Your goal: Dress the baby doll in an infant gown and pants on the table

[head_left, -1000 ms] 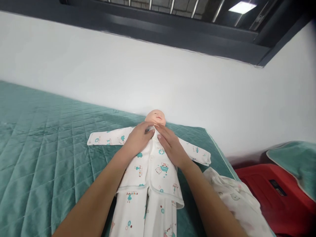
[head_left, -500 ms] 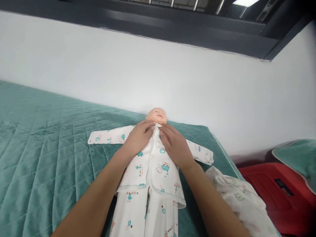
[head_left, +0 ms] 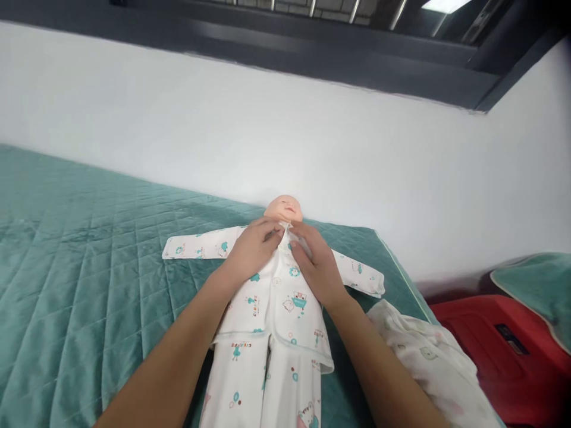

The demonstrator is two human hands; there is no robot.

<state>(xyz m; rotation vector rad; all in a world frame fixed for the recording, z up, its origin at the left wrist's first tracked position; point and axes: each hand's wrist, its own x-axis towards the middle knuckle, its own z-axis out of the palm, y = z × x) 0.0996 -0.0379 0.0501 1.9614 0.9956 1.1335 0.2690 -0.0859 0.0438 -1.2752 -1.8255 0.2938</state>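
A baby doll [head_left: 284, 207] lies on its back on a teal quilted bed [head_left: 75, 255], arms spread, dressed in a white printed jacket [head_left: 272, 297] and matching trousers [head_left: 267, 386]. My left hand [head_left: 250, 249] rests on the doll's chest, its fingers bent and pinching the jacket's collar edge just under the chin. My right hand [head_left: 316, 261] lies on the other side of the chest, its fingertips pressed onto the same collar opening. The two hands almost touch at the neckline.
Another white printed garment [head_left: 428, 362] lies crumpled at the bed's right edge. Beyond it stands a red plastic object [head_left: 491, 351] with a teal cloth [head_left: 535, 291] on it. A white wall runs right behind the doll's head.
Both hands have drawn slightly closer together at the doll's neckline, fingers curling onto the collar. The doll has not moved.
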